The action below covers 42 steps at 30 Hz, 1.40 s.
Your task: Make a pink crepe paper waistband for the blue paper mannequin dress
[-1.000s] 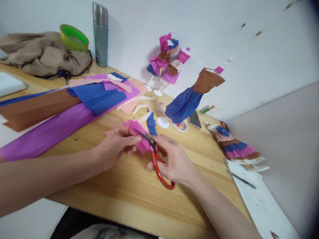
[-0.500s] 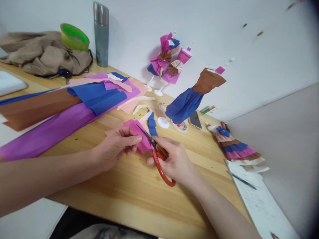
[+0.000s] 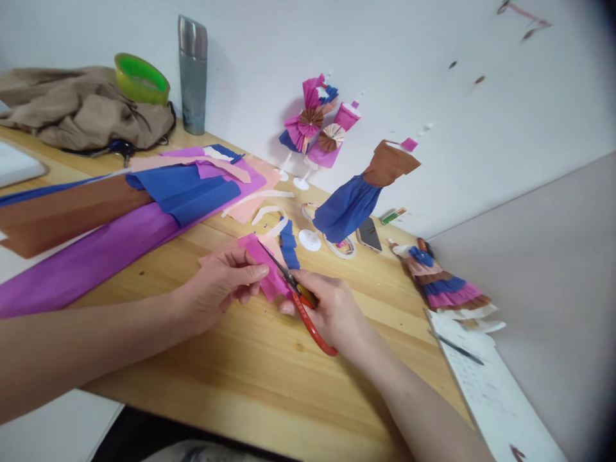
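Low over the wooden table, my left hand (image 3: pixel 226 282) pinches a piece of bright pink paper (image 3: pixel 272 280) between thumb and fingers. My right hand (image 3: pixel 325 305) is closed around the red handles of a pair of scissors (image 3: pixel 308 321). The dark blades lie across the pink paper, pointing up and left near my left thumb. Just beyond the hands are a crinkled blue strip (image 3: pixel 289 245) and a curved white strip (image 3: pixel 269 210). A small figure in a brown top and blue skirt (image 3: pixel 347 206) stands behind them.
Coloured paper sheets (image 3: pixel 187 189) cover the left side. Behind lie a brown cloth (image 3: pixel 91 109), a green tape roll (image 3: pixel 142 78) and a steel bottle (image 3: pixel 193 77). Two dressed figures (image 3: pixel 317 125) stand by the wall. A phone (image 3: pixel 369 234), a layered paper dress (image 3: pixel 445 282) and written sheets (image 3: pixel 481 366) are right.
The view has shifted slightly, so the figures and right-hand items appear a little further left. Both hands keep their hold, and the scissor blades look closer together over the pink paper.
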### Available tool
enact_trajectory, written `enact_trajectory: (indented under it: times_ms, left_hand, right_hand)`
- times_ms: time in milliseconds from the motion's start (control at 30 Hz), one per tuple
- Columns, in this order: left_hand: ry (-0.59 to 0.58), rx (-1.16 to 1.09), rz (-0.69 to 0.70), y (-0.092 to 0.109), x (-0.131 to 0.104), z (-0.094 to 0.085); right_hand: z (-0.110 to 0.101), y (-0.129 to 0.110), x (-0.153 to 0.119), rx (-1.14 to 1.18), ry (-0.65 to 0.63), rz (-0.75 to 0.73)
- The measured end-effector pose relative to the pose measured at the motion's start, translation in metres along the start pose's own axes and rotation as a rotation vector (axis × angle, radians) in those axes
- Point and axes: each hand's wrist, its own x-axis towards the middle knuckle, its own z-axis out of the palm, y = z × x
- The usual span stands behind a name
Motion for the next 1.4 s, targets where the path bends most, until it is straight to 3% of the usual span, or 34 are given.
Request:
enact_trajectory:
  times_ms: [300, 600, 1400]
  left_hand:
    - [-0.051, -0.016, 0.007, 0.001, -0.003, 0.001]
    - [-0.077, 0.062, 0.018, 0.0, -0.003, -0.002]
    - [-0.172, 0.164, 0.02, 0.001, -0.003, 0.0]
  right_hand:
    - [-0.008, -0.01, -0.002, 0.142, -0.091, 0.14]
    - [-0.011, -0.012, -0.004, 0.141, -0.186, 0.098]
    - [-0.006, -0.011, -0.005, -0.004, -0.142, 0.076]
